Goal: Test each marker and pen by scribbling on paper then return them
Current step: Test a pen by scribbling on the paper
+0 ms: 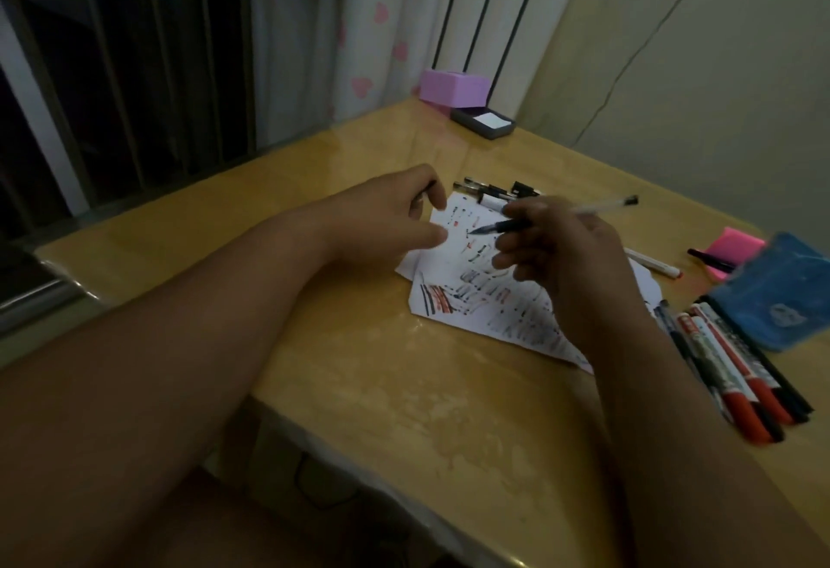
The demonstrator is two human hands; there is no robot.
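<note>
Head view, the only one I have. My right hand (552, 244) pinches a dark pen (494, 227) between thumb and fingers, tip uncapped and pointing left, held just above the paper (471, 293). A second, clear-barrelled pen (597, 207) shows beyond the same hand; I cannot tell whether the hand holds it or it lies on the table (359, 365) behind. My left hand (395, 217) rests at the paper's far-left corner, fingers curled; something small and dark may be pinched there, possibly a cap, but blur prevents confirmation.

The paper is already densely scribbled in red and black. Untested or finished pens lie in a loose group (494, 190) beyond the paper; a row of markers (736, 370) lies at right beside a blue pouch (777, 293).

Risks, in my judgement: the paper sits loose and folded, so a stroke could drag it if the left hand lifts. Little blank space is left, so a fresh mark may be missed. A misplaced cap would let the tip dry.
</note>
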